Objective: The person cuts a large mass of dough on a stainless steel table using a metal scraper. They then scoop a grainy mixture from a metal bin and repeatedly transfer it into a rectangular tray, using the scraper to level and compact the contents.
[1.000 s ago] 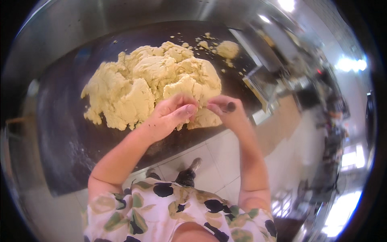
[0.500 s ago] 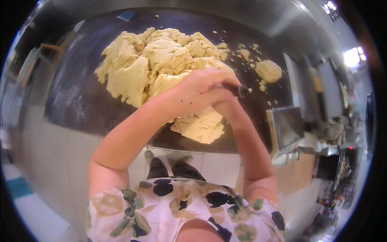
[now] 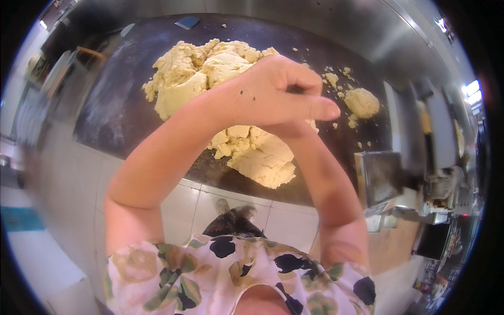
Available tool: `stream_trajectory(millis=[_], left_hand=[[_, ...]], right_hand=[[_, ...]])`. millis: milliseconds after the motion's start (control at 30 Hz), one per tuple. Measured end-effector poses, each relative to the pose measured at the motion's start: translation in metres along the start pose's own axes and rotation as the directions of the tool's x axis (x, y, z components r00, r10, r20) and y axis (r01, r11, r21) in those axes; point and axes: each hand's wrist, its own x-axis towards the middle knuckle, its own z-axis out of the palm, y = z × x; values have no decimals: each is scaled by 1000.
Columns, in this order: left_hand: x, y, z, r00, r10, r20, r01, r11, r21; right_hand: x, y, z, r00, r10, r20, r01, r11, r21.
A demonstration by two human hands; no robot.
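Observation:
My left hand (image 3: 278, 94) is raised over a large, crumbly mound of pale yellow dough (image 3: 184, 73), its fingers curled and thumb pointing right. What it grips, if anything, is hidden. Beneath it, my right hand (image 3: 284, 127) shows little more than the wrist, with the fingers out of sight. A separate flattened lump of dough (image 3: 262, 163) lies at the near part of the dark work surface (image 3: 110, 105). To the right sits a smaller dough ball (image 3: 361, 102) among scattered crumbs.
A blue flat piece (image 3: 187, 22) rests at the far edge of the surface, below a steel backsplash (image 3: 315, 16). Metal trays (image 3: 383, 176) and equipment crowd the right side. Tiled floor (image 3: 191, 205) shows below, and a pale bench (image 3: 37, 252) stands at lower left.
My left hand has risen up and to the right and now covers my right hand. The dark cylindrical item seen in my grip earlier is largely hidden. The view has also shifted.

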Motion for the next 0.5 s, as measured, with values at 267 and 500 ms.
stream_trajectory(millis=[267, 500], left_hand=[[-8, -83, -84, 941, -10, -339, -77, 967, -244], [-17, -180, -138, 900, -60, -431, -107, 930, -353]], right_hand=[[96, 53, 62, 1000, 8, 4, -6, 945, -327], [132, 197, 109, 991, 133, -18, -132, 940, -314]])
